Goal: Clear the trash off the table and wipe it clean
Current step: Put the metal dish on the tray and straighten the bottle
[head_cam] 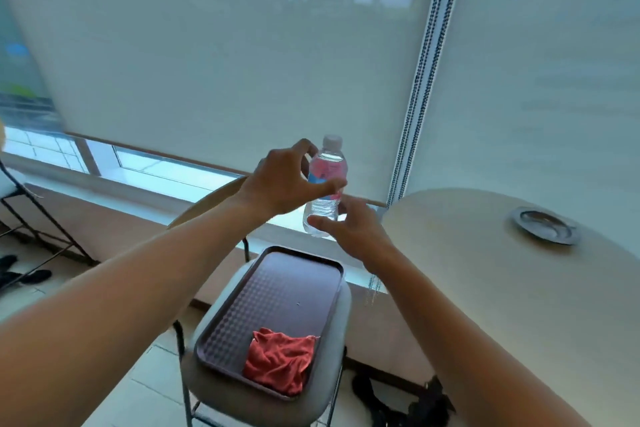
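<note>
— While my left hand (282,180) is curled round the upper body of the small clear plastic water bottle with the white cap and pink-and-blue label (325,184), what do you make of the other one?

— Your right hand (349,224) sits at the bottle's lower end, fingers spread against it; I cannot tell whether it grips or only steadies. The bottle is in the air, upright with a slight tilt, above the far end of the dark brown textured plastic tray (277,302).

— So I'm on the clearing step, I'd say: the bottle is off the pale round surface (502,288) and wants setting down on the tray, on the bare part beyond the crumpled red cloth (280,360).

— Lower it gently, base first; it's light and would tip easily. The cloth comes after, for wiping.

— Count for me?

— One bottle, one tray, one cloth, one grey-cushioned chair (332,388) under the tray. On the surface, one round metal dish (545,225), well apart from your hands.
</note>
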`<state>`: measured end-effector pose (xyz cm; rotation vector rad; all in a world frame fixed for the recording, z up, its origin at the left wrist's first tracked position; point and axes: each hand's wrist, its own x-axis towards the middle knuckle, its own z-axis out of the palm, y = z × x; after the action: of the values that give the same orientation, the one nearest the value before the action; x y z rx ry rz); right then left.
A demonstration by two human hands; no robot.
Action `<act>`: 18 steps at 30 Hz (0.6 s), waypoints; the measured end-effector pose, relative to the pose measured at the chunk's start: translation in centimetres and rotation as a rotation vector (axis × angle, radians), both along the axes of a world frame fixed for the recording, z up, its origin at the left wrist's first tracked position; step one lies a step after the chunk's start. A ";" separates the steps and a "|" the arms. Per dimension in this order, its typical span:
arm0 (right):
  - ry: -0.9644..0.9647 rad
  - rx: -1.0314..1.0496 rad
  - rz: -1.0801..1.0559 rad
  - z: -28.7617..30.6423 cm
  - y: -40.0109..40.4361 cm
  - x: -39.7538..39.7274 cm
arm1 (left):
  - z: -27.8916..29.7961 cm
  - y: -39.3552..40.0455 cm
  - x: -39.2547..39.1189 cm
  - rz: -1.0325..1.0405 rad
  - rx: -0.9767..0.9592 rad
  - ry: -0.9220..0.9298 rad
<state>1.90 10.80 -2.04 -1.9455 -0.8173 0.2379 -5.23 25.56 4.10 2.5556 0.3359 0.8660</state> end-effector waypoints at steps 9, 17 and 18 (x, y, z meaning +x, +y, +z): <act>-0.054 -0.012 -0.170 3.3 -8.8 2.1 | 2.6 -7.1 5.3 -0.218 0.003 -0.036; -0.088 -0.040 -0.328 2.9 -16.8 6.6 | 1.5 -15.1 12.1 -0.323 -0.107 -0.023; -0.086 -0.052 -0.337 2.8 -17.6 7.4 | 1.4 -16.0 12.9 -0.334 -0.119 -0.022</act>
<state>9.26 -6.83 0.79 -2.1179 -0.5288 -0.0270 7.69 9.60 5.45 2.3959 -0.0469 0.7240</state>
